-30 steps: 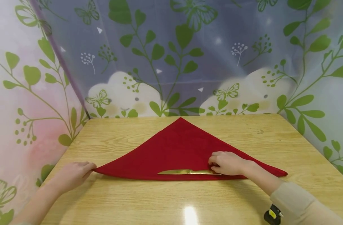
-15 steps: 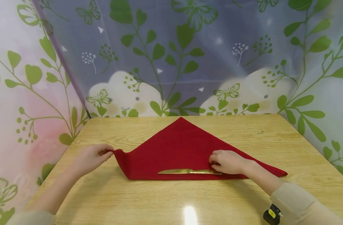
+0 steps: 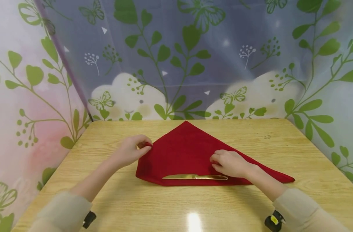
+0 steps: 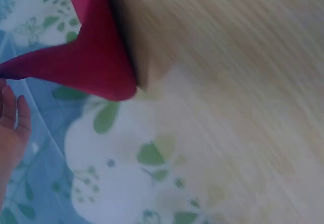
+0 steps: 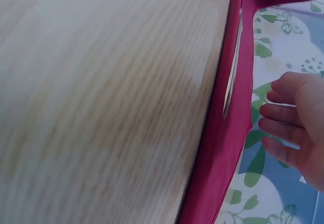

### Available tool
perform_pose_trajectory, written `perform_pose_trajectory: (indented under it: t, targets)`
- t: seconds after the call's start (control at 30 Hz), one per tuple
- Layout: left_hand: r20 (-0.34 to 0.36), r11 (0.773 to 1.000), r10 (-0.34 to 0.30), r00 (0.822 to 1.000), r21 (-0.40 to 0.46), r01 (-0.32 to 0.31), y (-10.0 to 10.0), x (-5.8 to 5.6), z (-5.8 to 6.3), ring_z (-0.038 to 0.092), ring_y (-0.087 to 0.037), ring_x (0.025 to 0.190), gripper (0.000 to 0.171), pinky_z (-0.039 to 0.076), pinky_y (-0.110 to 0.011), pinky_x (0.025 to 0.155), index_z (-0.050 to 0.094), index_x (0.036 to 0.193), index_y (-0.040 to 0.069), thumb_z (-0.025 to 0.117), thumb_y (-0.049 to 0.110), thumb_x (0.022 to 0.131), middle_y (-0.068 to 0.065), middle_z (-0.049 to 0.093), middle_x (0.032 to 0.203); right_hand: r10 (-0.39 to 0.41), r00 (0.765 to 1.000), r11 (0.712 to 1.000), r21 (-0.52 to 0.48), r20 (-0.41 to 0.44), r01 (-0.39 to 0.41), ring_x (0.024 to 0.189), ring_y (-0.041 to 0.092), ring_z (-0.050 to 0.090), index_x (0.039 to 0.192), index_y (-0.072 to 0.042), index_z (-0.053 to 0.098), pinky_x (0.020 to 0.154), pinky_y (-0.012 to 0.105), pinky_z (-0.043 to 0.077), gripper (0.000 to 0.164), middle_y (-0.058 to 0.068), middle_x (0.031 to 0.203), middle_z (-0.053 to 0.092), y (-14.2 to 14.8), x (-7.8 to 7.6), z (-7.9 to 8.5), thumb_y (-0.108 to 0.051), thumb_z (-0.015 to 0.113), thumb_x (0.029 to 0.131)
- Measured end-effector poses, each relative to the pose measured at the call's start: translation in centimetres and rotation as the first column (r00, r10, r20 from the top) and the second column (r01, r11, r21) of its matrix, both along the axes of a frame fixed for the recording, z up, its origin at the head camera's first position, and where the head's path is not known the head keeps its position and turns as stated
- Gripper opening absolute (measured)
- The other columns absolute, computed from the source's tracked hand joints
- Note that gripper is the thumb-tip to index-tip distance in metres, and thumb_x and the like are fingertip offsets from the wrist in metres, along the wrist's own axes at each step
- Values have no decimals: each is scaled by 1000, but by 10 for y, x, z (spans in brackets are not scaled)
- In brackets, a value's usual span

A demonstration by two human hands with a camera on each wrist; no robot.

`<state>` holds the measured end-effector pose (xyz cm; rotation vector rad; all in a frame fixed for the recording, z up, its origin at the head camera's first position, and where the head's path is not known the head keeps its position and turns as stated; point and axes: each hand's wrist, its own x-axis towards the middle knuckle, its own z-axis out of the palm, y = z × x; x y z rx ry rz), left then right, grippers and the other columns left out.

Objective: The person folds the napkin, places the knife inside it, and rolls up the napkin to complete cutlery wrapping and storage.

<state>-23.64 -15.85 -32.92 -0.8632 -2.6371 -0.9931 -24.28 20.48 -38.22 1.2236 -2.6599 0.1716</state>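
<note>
A red cloth napkin point(image 3: 179, 151) lies folded in a triangle, its peak pointing to the back of the table. On its front edge rests a gold table knife point(image 3: 195, 177), blade to the left and handle to the right. My left hand point(image 3: 130, 149) pinches the napkin's left corner between thumb and fingers, holding it up and folded over toward the middle. Close over the knife's handle end hovers my right hand point(image 3: 233, 163), fingers loosely bent with nothing between them. The right wrist view shows that hand point(image 5: 304, 117) apart from the knife point(image 5: 233, 67).
The wooden table point(image 3: 153, 206) backs onto a patterned fabric curtain point(image 3: 153, 64), with more patterned fabric at both sides. The napkin's right corner point(image 3: 289, 178) lies flat toward the right. Dark wrist cameras show under both sleeves.
My left hand has lifted the napkin's left corner and carried it right and toward the back, folding that side over. My right hand has risen slightly, uncovering the knife's handle end.
</note>
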Motion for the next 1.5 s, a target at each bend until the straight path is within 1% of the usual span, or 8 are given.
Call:
perform_pose_trajectory:
  t: [0.27,0.43,0.67,0.8,0.9,1.13,1.33,1.5]
  targets:
    - [-37,984,-140,989,106,143,40,-9,3,53,-16,82,11,46,-32,74,65,87,8,65,0,81,2,57,88,-20,999,994,-107,-46,15,75,14,58,91,-8,66,63,26,49,13,0,85,60,-13,4,7,-13,70,80]
    - [62,975,-200,978,113,192,55,-15,-1,52,-18,95,11,43,-38,84,64,92,9,60,2,85,-2,60,98,-13,999,993,-118,-30,10,78,14,59,93,-7,66,65,26,50,13,0,86,61,-18,6,8,-13,69,81]
    - [177,985,-163,971,75,152,67,-17,-13,56,-14,82,13,47,-29,75,65,98,2,64,7,85,-1,63,92,-22,1000,988,-152,-13,20,78,14,58,92,-8,66,64,26,49,12,-1,86,61,-24,7,8,-13,69,82]
    - [253,987,-140,957,115,114,74,-15,-19,59,-13,82,17,48,-26,73,68,100,2,66,9,84,-2,66,94,-76,994,968,-232,77,92,75,10,57,92,-9,66,65,25,48,10,-4,85,62,-31,7,12,-13,67,83]
    - [276,988,-130,952,114,102,80,-14,-22,59,-13,83,19,48,-25,72,69,101,3,67,11,84,-1,66,93,-98,969,924,-340,228,174,74,8,56,92,-10,66,66,26,48,8,-6,84,62,-38,8,17,-14,65,85]
    - [288,988,-140,947,102,115,90,-13,-27,58,-15,85,22,47,-27,75,62,105,3,66,6,84,-8,64,95,-44,866,817,-481,498,319,72,13,58,91,-11,66,65,30,47,10,-6,80,63,-54,10,29,-20,64,86]
    - [361,988,-139,922,110,106,95,-12,-28,57,-16,85,28,48,-27,71,58,110,5,64,0,83,-6,61,94,-77,797,795,-445,599,412,64,19,56,86,-9,66,58,30,47,17,-1,75,64,-70,9,29,-26,67,85]
    - [364,991,-117,924,106,83,96,-10,-33,55,-15,81,30,47,-27,71,57,112,7,66,4,83,-4,60,95,-121,772,776,-425,624,465,53,16,54,79,-6,62,51,27,46,12,6,68,62,-81,11,25,-17,65,85]
